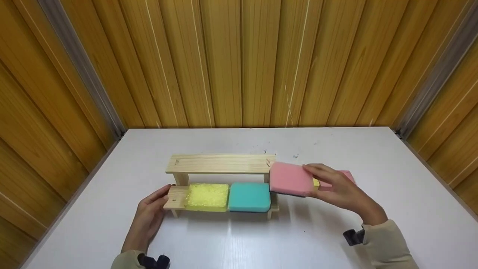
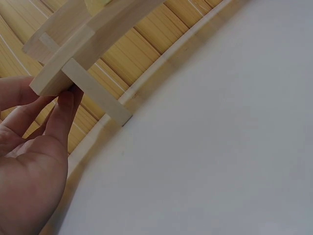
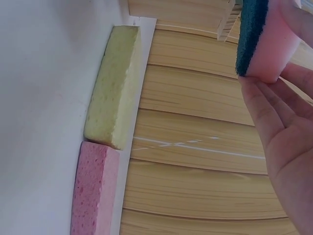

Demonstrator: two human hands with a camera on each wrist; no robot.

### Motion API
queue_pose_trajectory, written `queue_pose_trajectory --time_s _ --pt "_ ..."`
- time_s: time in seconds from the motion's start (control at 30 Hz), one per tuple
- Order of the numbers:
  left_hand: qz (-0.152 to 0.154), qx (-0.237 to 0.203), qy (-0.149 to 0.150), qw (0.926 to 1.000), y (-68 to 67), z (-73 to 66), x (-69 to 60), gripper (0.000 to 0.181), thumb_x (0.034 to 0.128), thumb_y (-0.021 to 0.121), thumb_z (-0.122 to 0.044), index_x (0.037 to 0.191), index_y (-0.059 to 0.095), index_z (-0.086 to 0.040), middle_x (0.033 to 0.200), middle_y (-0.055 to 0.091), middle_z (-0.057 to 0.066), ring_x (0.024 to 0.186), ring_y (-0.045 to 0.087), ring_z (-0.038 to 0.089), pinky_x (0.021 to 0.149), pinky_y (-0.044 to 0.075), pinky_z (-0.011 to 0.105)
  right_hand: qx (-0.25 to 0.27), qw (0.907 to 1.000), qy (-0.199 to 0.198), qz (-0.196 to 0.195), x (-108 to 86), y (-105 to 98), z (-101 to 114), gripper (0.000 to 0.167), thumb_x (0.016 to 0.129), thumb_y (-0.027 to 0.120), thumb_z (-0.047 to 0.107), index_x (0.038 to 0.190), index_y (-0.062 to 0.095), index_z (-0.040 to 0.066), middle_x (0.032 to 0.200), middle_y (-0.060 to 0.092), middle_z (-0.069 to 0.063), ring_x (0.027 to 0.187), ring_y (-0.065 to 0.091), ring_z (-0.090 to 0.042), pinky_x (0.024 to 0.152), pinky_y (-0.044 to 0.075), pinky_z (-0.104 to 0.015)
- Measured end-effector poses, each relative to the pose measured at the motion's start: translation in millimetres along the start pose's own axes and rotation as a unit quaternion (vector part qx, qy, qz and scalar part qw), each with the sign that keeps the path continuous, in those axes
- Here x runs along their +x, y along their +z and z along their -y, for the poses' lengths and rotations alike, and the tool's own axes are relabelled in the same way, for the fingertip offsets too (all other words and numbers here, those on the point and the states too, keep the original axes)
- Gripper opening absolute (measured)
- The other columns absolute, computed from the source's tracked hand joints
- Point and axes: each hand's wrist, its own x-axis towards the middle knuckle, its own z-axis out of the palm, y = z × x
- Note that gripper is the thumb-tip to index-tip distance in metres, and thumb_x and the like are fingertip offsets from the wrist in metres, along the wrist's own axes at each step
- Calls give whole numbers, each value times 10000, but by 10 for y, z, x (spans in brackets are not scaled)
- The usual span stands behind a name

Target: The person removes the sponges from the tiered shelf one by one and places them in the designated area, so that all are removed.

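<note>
Right hand [image 1: 338, 188] has the pink sponge [image 1: 290, 178] pinched by its edges, near the right end of the pale wooden rack [image 1: 224, 164]; left hand [image 1: 148, 215] grips the lower shelf [image 1: 177, 192] at its left end. I'd pinch lightly, foam probably squashes, and keep that dark scrubby underside [image 3: 252, 36] level. Turquoise sponge [image 1: 249, 196] looks smooth, yellow sponge [image 1: 207, 196] bumpy.
</note>
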Motion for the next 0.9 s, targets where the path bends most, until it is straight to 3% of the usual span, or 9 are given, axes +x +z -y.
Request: queue_pose_trajectory --time_s 0.13,0.33,0.5,0.67,0.9 --pt "-31 39 -32 10000 -4 1 3 512 929 486 40 1431 383 39 1502 376 137 1076 588 -15 1032 469 219 38 10000 -47 -74 -55 25 -27 619 817 754 225 1362 532 37 1363 550 -125 1206 553 -164 850 590 -310" --pt "-61 -141 -24 9999 -15 11 1 513 921 489 56 1424 387 50 1500 380 137 1100 584 -7 1041 461 222 297 9990 -203 -266 -119 52 -55 628 797 767 156 1363 527 25 1354 552 -137 1182 484 70 844 561 -169" --pt "-57 -98 9 9999 -12 2 -3 512 919 484 59 1421 388 58 1495 384 141 1106 578 -6 1039 462 221 342 9986 -222 -347 -177 69 -87 658 768 786 120 1364 525 23 1333 559 -160 1158 498 84 873 516 -96" --pt "16 62 42 10000 -9 -12 -11 511 921 484 46 1422 387 59 1496 380 140 1111 566 -14 1038 458 208 34 9991 -147 -390 -226 72 -125 652 749 802 116 1343 549 23 1337 558 -171 1174 501 63 919 455 -44" --pt "7 -69 22 10000 -9 -8 -19 510 922 483 54 1422 384 64 1497 379 145 1111 571 -7 1038 461 215 138 9999 43 -60 -276 71 -211 640 784 775 145 1346 522 -29 1390 486 -245 1140 503 99 922 496 -103"
